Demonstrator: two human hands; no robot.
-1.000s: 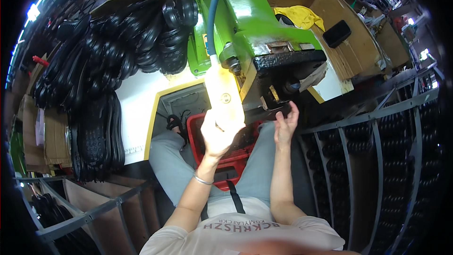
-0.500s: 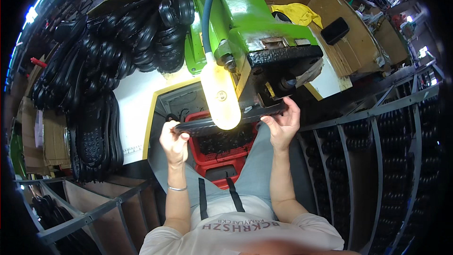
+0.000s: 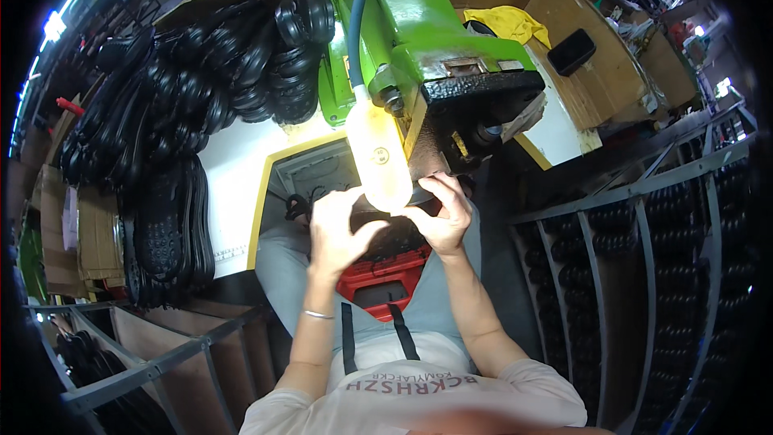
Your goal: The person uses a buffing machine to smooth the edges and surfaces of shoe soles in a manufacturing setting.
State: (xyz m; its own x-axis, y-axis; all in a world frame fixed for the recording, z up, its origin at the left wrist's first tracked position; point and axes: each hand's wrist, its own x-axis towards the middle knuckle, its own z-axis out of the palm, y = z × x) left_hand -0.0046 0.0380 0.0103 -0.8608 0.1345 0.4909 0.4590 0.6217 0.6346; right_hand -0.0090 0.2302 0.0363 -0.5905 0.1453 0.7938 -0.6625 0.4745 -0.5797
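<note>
A black shoe sole (image 3: pixel 424 196) is held at the head of a green machine (image 3: pixel 463 60). The white lit lamp (image 3: pixel 380 157) hides its middle. My left hand (image 3: pixel 332 229) has its fingers on the sole's left part, thumb pointing inward below it. On the other side, my right hand (image 3: pixel 445 217) pinches the sole between thumb and fingers, close under the machine's dark metal front. Both hands are near each other, on either side of the lamp's lower end.
Black soles (image 3: pixel 233 56) are heaped at the left of the white table (image 3: pixel 229 185). Below lies a red basket (image 3: pixel 382 286) between the legs. Metal racks (image 3: pixel 636 274) stand right and lower left. A phone (image 3: pixel 572 52) and yellow cloth (image 3: pixel 511 24) lie by the cardboard box at upper right.
Both hands have come closer together, the left moving right and up, the right moving left. The sole, earlier stretching wide between them, is now mostly hidden behind hands and lamp.
</note>
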